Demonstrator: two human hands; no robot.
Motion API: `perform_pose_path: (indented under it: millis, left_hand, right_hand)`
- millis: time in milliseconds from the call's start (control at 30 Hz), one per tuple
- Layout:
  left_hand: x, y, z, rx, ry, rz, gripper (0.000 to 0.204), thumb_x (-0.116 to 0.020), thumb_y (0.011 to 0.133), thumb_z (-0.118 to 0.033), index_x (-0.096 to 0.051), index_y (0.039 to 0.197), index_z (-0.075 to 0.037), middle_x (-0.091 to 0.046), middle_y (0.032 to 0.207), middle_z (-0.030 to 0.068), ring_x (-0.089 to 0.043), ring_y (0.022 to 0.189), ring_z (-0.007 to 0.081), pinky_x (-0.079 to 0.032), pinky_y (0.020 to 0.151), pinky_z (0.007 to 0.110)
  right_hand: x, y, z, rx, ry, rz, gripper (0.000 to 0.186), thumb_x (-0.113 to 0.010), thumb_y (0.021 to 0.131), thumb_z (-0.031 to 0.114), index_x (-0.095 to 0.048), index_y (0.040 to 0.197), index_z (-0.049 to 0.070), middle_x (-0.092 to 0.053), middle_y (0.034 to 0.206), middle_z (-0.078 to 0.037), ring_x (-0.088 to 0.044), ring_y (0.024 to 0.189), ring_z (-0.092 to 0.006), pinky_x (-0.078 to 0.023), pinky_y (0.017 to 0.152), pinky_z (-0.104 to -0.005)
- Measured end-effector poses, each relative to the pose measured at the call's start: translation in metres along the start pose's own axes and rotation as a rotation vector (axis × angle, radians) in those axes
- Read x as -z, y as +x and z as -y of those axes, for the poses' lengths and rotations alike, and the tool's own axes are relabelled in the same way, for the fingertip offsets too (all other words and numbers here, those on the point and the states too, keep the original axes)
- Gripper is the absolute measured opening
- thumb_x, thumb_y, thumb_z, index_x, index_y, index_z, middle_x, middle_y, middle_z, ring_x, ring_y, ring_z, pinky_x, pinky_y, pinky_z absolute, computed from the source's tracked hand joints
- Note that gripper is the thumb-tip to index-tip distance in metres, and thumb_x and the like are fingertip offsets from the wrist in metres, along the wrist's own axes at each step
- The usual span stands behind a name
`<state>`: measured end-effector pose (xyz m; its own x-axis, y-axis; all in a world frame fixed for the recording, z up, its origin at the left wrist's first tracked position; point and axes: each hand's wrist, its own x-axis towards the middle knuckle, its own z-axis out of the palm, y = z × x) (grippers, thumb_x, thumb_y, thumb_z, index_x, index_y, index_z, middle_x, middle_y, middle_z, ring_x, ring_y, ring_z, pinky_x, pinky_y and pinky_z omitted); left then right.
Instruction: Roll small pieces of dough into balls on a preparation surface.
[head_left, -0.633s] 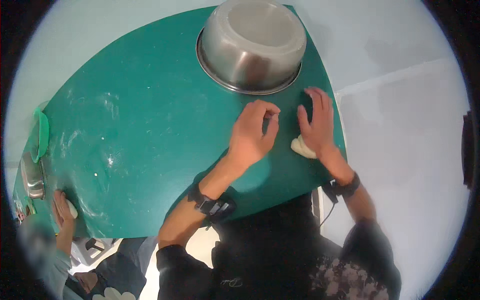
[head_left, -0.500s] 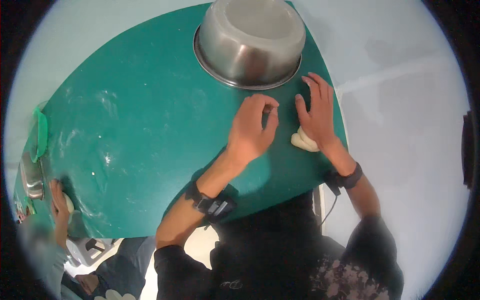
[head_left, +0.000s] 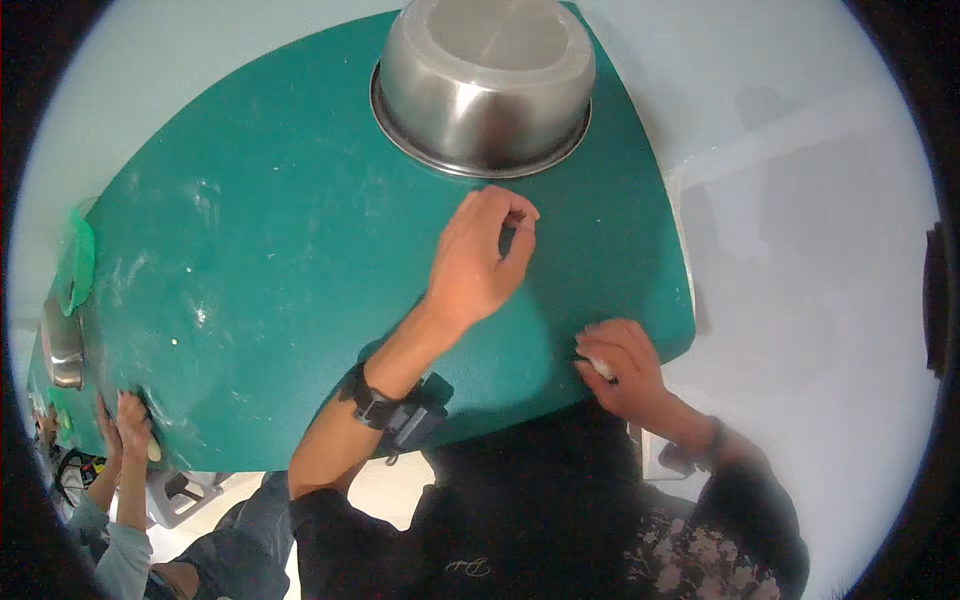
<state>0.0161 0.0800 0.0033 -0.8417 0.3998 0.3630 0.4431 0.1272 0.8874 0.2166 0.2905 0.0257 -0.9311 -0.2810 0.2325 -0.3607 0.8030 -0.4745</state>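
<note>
My left hand (head_left: 480, 250) is closed, thumb and index finger curled together, over the green tabletop (head_left: 300, 200) just in front of an overturned steel basin (head_left: 480, 115); whatever its fingers may hold is hidden. Near the table's front right edge, my right hand (head_left: 630, 375) has its fingers curled round a pale lump of dough (head_left: 601, 367), which shows only in part between thumb and fingers.
At the left, a co-worker's two hands (head_left: 130, 430) rest over a pale dough piece (head_left: 153, 450). A green tray (head_left: 78, 260) and a steel container (head_left: 62, 350) lie along the far left edge. A grey stool (head_left: 175, 495) shows below. Flour marks streak the tabletop.
My right hand has moved from beside the basin down toward the front edge, curling round the dough. My left hand has shifted slightly left. The co-worker's second hand has come into view.
</note>
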Motion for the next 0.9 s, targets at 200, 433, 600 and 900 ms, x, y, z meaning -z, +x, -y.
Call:
perform_pose_path:
  millis: [200,433,600,900]
  left_hand:
    - [0.003,0.001,-0.005,0.001,0.059,0.033,0.009,-0.069,0.101,-0.006,-0.07,0.108,-0.001,-0.069,0.1,0.0134,-0.067,0.089,0.0279,-0.055,0.082,0.039]
    - [0.002,0.004,-0.009,0.004,0.042,0.046,0.01,-0.07,0.099,-0.006,-0.07,0.108,-0.002,-0.069,0.099,0.013,-0.067,0.09,0.0282,-0.054,0.082,0.041]
    - [0.004,0.002,-0.007,-0.028,0.028,0.03,0.011,-0.07,0.096,-0.002,-0.069,0.107,-0.001,-0.069,0.098,0.0139,-0.067,0.092,0.0312,-0.055,0.083,0.042]
    - [0.003,0.003,-0.006,-0.057,0.044,0.057,0.011,-0.07,0.098,-0.004,-0.07,0.108,-0.001,-0.07,0.1,0.0147,-0.069,0.093,0.0313,-0.056,0.085,0.042]
  right_hand:
    - [0.025,0.027,0.009,-0.389,0.654,-0.304,0.026,-0.064,0.11,0.016,-0.062,0.133,0.004,-0.075,0.122,-0.013,-0.072,0.105,-0.0245,-0.057,0.097,-0.0409]
    - [0.035,0.063,-0.032,-0.29,0.227,-0.251,0.025,-0.052,0.114,0.015,-0.063,0.132,0.002,-0.072,0.119,-0.015,-0.067,0.117,-0.0317,-0.053,0.101,-0.0412]
    - [0.037,0.047,-0.013,-0.387,0.195,-0.192,0.026,-0.064,0.103,0.016,-0.066,0.125,0.002,-0.068,0.115,-0.018,-0.066,0.108,-0.0371,-0.052,0.095,-0.0449]
    - [0.014,0.106,-0.032,-0.114,-0.274,-0.15,0.048,-0.073,0.093,0.026,-0.065,0.134,0.002,-0.061,0.131,-0.021,-0.057,0.12,-0.0423,-0.047,0.103,-0.0507]
